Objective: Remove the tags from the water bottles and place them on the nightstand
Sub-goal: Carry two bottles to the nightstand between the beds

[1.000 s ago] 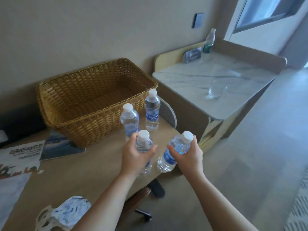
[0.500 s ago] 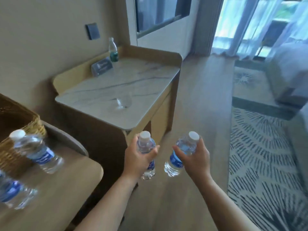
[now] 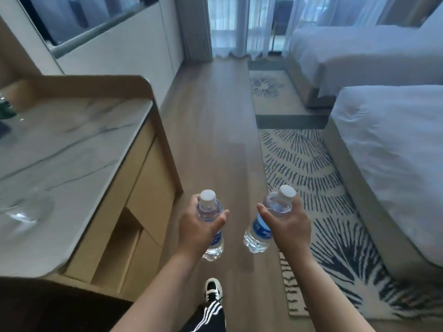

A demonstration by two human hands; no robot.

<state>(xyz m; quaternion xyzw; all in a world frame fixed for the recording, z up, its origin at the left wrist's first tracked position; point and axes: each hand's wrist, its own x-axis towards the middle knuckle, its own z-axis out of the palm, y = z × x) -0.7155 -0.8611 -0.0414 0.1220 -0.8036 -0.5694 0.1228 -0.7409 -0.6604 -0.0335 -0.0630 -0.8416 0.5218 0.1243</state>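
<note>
I hold two small clear water bottles with white caps and blue labels above the wooden floor. My left hand (image 3: 196, 227) grips the left water bottle (image 3: 211, 212) around its middle, nearly upright. My right hand (image 3: 288, 224) grips the right water bottle (image 3: 259, 232), which tilts with its cap up to the right. Both bottles hang in the air between a marble-topped cabinet and the beds. No nightstand is in sight.
A marble-topped cabinet (image 3: 72, 144) with a raised rim fills the left, with an upturned glass (image 3: 21, 209) on it. A patterned rug (image 3: 311, 178) lies right of the wooden floor (image 3: 215, 140). Two white beds (image 3: 393, 149) stand at the right. My shoe (image 3: 212, 289) is below.
The view has swung right, away from the desk, basket and the two bottles left there. Both hands still carry their bottles, and the beds and curtains have come into view.
</note>
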